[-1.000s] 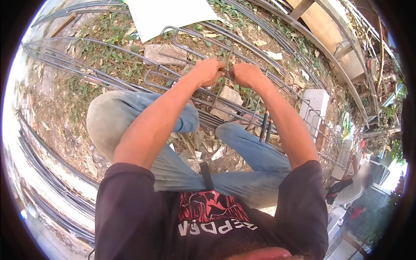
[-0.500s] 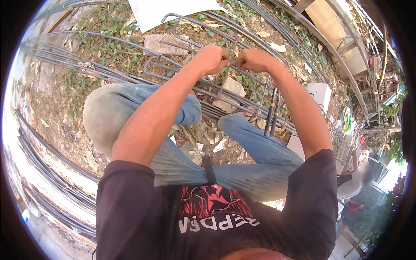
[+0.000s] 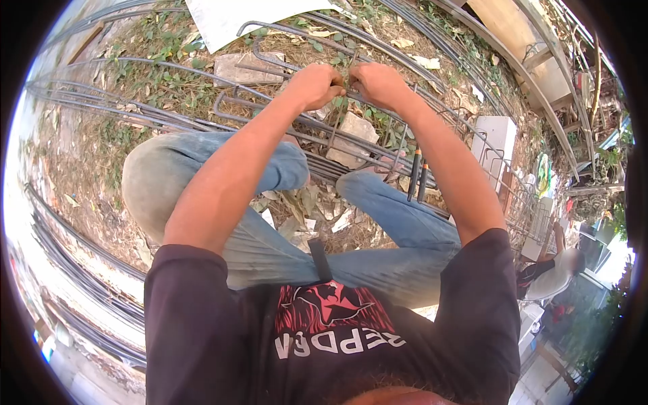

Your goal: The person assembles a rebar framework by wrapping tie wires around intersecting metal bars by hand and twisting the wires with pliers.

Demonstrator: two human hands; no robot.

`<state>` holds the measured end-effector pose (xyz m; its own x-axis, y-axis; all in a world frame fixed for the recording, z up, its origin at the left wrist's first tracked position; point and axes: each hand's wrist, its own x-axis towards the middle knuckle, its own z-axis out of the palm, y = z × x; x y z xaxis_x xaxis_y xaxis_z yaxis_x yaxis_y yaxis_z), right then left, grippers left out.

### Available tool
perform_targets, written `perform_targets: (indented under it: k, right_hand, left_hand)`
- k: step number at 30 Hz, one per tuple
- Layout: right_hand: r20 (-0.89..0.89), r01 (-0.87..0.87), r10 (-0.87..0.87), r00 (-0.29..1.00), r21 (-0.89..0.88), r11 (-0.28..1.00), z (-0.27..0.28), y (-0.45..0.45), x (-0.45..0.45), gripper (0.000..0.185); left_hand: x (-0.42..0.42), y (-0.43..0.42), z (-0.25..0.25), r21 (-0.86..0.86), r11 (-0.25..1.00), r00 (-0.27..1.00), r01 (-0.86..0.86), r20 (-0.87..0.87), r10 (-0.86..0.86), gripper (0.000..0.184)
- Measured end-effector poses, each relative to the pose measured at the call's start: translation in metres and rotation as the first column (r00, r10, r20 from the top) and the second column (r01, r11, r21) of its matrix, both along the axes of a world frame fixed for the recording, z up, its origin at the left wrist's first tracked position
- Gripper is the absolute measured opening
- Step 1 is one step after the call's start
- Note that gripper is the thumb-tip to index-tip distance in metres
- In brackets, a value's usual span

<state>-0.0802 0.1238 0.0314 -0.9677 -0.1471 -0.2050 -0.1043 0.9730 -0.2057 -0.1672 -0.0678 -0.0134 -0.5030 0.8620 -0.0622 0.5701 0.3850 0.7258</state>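
Note:
My left hand (image 3: pixel 318 86) and my right hand (image 3: pixel 379 85) are close together over a rebar cage (image 3: pixel 307 121) lying across the ground. Both have their fingers closed at a bar near a thin crosswise stirrup (image 3: pixel 335 125). What the fingertips pinch is too small and covered to make out. Hooked bar ends (image 3: pixel 253 28) stick out left of my hands. Pincers (image 3: pixel 417 177) with black and orange handles rest on the bars beside my right forearm, their jaws not clearly seen.
Flat stones (image 3: pixel 251 69) lie under and near the cage. Long loose bars (image 3: pixel 108 101) run off to the left. A white sheet (image 3: pixel 236 17) lies at the top, a white block (image 3: pixel 494 145) to the right. Further right, another person (image 3: pixel 550 277) is near wire mesh.
The whole view has shifted slightly, so cage and hands appear a little further left and up. My hands have drawn closer together on the bar.

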Motion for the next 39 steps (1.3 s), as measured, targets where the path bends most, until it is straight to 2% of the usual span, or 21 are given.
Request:
perform_targets:
  k: [3,6,7,10,11,14,17,20,23,26,29,30,31,32,33,36,39]
  right_hand:
    - [-0.120,0.078,-0.085,0.989,-0.064,0.995,-0.016,-0.004,0.012,0.017]
    - [-0.128,0.282,-0.282,0.951,-0.023,0.959,-0.013,-0.023,0.020,0.020]
    - [-0.125,0.320,-0.324,0.938,-0.051,0.946,-0.010,-0.028,0.020,0.023]
    - [-0.049,0.464,-0.470,0.881,-0.099,0.880,0.003,-0.036,0.016,0.023]
    - [0.025,0.463,-0.478,0.878,-0.296,0.835,0.009,-0.033,0.020,0.023]
    - [0.072,0.510,-0.531,0.844,-0.415,0.754,0.023,-0.042,0.034,0.021]
    - [-0.001,0.515,-0.567,0.824,-0.417,0.749,0.021,-0.065,0.056,0.018]
    - [-0.338,0.381,-0.460,0.821,-0.274,0.883,-0.002,-0.095,0.075,0.018]
    - [-0.292,0.436,-0.536,0.792,-0.344,0.832,0.002,-0.100,0.075,0.021]
    - [-0.231,0.450,-0.556,0.799,-0.385,0.806,0.013,-0.091,0.071,0.024]
    - [-0.127,0.468,-0.541,0.831,-0.368,0.804,0.022,-0.072,0.066,0.024]
    - [-0.083,0.477,-0.536,0.840,-0.358,0.803,0.020,-0.066,0.064,0.025]
    - [-0.056,0.486,-0.542,0.839,-0.372,0.791,0.017,-0.061,0.059,0.025]
    - [-0.038,0.521,-0.573,0.819,-0.370,0.769,0.015,-0.056,0.055,0.025]
    - [-0.021,0.553,-0.601,0.799,-0.365,0.749,0.019,-0.055,0.050,0.025]
    - [0.008,0.565,-0.604,0.797,-0.364,0.740,0.021,-0.047,0.042,0.025]
    - [0.010,0.501,-0.533,0.846,-0.357,0.789,0.022,-0.045,0.041,0.026]
  left_hand:
    - [0.002,-0.001,0.005,-0.012,1.000,0.998,-0.015,-0.060,0.014,0.023]
    - [0.000,0.001,0.009,-0.063,0.998,1.000,-0.007,0.025,0.008,0.023]
    - [0.003,-0.001,0.009,-0.060,0.997,0.999,-0.050,-0.017,0.049,0.025]
    - [0.003,-0.004,0.014,-0.081,0.994,0.997,-0.066,0.032,0.069,0.026]
    - [0.001,-0.003,0.017,-0.113,0.992,0.997,-0.055,0.044,0.061,0.025]
    - [-0.009,0.003,0.022,-0.136,0.991,0.997,0.020,0.071,-0.011,0.026]
    - [-0.016,0.007,0.009,-0.143,0.988,0.984,0.060,0.175,-0.035,0.027]
    - [-0.012,0.006,0.017,-0.183,0.981,0.981,0.067,0.194,-0.031,0.026]
    - [-0.013,0.010,0.014,-0.187,0.981,0.991,0.046,0.128,-0.022,0.024]
    - [-0.007,0.013,0.019,-0.169,0.986,0.997,0.005,-0.073,-0.017,0.023]
    - [-0.012,0.007,0.015,-0.022,0.997,0.983,-0.070,-0.171,0.065,0.022]
    - [-0.008,0.002,0.024,0.062,0.958,0.958,-0.278,-0.054,0.282,0.023]
    - [0.003,-0.002,0.040,0.118,0.868,0.876,-0.482,0.080,0.476,0.023]
    - [0.015,-0.007,0.052,0.147,0.730,0.741,-0.668,0.220,0.634,0.024]
    - [0.031,-0.010,0.044,0.058,0.594,0.529,-0.803,0.528,0.664,0.022]
    - [0.062,-0.001,-0.007,-0.066,0.704,0.568,-0.707,0.540,0.621,0.025]
    - [0.068,0.027,-0.017,-0.282,0.689,0.170,-0.668,0.843,0.510,0.027]
